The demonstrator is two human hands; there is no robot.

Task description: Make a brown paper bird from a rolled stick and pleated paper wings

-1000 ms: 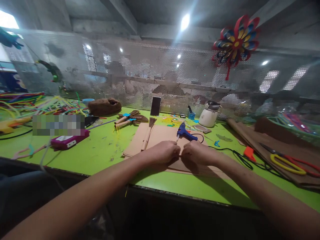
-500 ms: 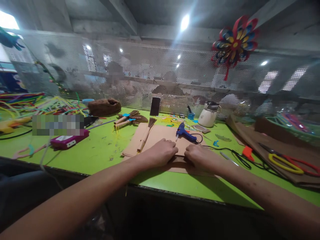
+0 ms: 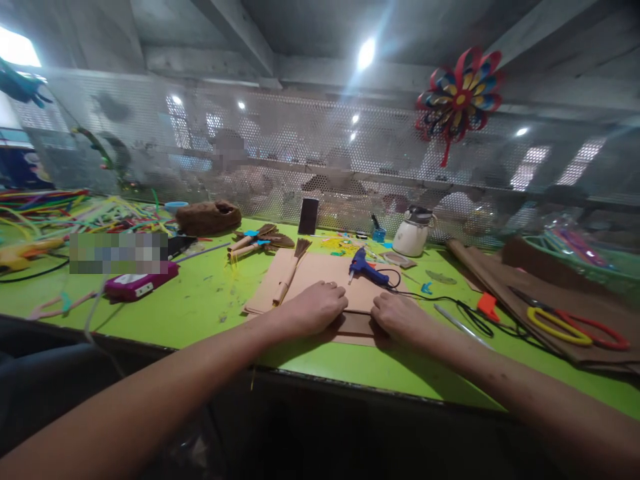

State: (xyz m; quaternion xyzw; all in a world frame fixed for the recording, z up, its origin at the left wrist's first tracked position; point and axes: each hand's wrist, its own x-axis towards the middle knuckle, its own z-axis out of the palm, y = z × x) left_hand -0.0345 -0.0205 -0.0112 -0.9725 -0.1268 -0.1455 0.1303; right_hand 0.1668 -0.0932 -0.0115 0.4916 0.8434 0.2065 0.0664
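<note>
My left hand and my right hand rest knuckles-up on the near part of a brown paper sheet lying on the green table. Both hands are closed, with the fingers curled over an edge of the sheet, a small gap between them. Just beyond my fingers lies a blue glue gun, its black cable trailing right. A small straw broom lies on the sheet's left side.
Two more small brooms, a black phone and a white pot stand further back. Scissors lie on brown paper at right, an orange piece nearby. A pink box and coloured strips sit left. A mesh wall carries a pinwheel.
My hands were pinched together over the middle of the sheet; they have moved apart and slid nearer, onto the sheet's near edge.
</note>
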